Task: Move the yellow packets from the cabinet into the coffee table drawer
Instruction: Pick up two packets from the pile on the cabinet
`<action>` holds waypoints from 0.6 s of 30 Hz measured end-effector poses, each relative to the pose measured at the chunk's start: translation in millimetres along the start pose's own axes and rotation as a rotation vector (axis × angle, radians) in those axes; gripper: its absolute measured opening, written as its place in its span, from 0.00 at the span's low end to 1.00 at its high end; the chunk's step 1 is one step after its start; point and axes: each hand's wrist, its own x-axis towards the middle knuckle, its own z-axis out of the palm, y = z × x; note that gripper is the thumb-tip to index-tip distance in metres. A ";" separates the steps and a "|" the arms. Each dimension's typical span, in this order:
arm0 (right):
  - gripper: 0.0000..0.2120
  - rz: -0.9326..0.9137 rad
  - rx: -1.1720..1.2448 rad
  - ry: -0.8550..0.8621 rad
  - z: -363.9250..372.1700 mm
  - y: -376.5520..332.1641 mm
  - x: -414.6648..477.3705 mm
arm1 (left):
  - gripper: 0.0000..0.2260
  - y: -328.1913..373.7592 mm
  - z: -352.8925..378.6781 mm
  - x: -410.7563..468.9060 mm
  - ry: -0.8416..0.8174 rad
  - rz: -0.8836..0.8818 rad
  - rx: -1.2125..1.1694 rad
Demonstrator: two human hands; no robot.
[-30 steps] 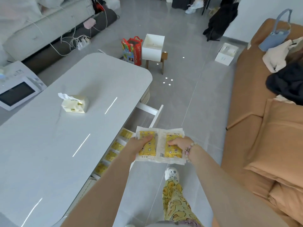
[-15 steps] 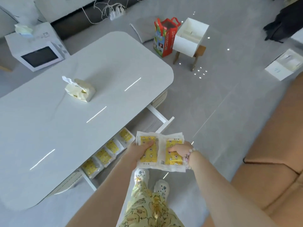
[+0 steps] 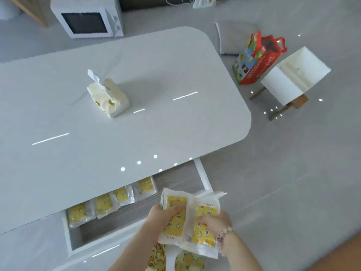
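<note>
Two yellow packets in clear wrapping are held side by side just above the front right corner of the open coffee table drawer point(image 3: 203, 177). My left hand point(image 3: 163, 216) grips the left packet point(image 3: 175, 222) with the thumb on top. My right hand point(image 3: 214, 222), with a bead bracelet at the wrist, grips the right packet point(image 3: 205, 227). Inside the drawer a row of several yellow packets point(image 3: 109, 202) lies along the back, partly hidden under the white table top point(image 3: 136, 114). The cabinet is not in view.
A cream tissue pack point(image 3: 107, 96) stands on the table top. Beyond the table sit a white microwave point(image 3: 88, 18), a red gift bag point(image 3: 257, 57) and a white box on a wooden stool point(image 3: 293, 77). Grey floor lies to the right.
The view has swung left and down over the table. Both hands carried the two packets closer to the drawer, now above its front right corner, and the packets are tilted.
</note>
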 end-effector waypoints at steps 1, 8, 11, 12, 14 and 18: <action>0.28 0.010 -0.021 -0.017 1.7 -4.3 8.9 | 0.14 1.7 1.8 7.6 0.009 -0.018 -0.013; 0.22 -0.100 -0.241 -0.138 15.7 -69.3 107.7 | 0.16 11.9 -3.0 101.3 0.174 -0.033 -0.216; 0.17 -0.197 -0.354 -0.179 33.2 -88.0 155.2 | 0.29 3.9 -5.7 147.9 0.220 -0.019 -0.240; 0.16 -0.225 -0.393 -0.184 38.4 -89.5 171.9 | 0.38 -0.9 -3.8 162.4 0.219 -0.007 -0.268; 0.12 -0.266 -0.485 -0.164 48.5 -90.1 202.9 | 0.50 -6.1 1.5 186.2 0.214 -0.005 -0.330; 0.13 -0.350 -0.588 -0.128 73.3 -94.6 262.0 | 0.44 -19.4 3.3 235.1 0.254 0.116 -0.340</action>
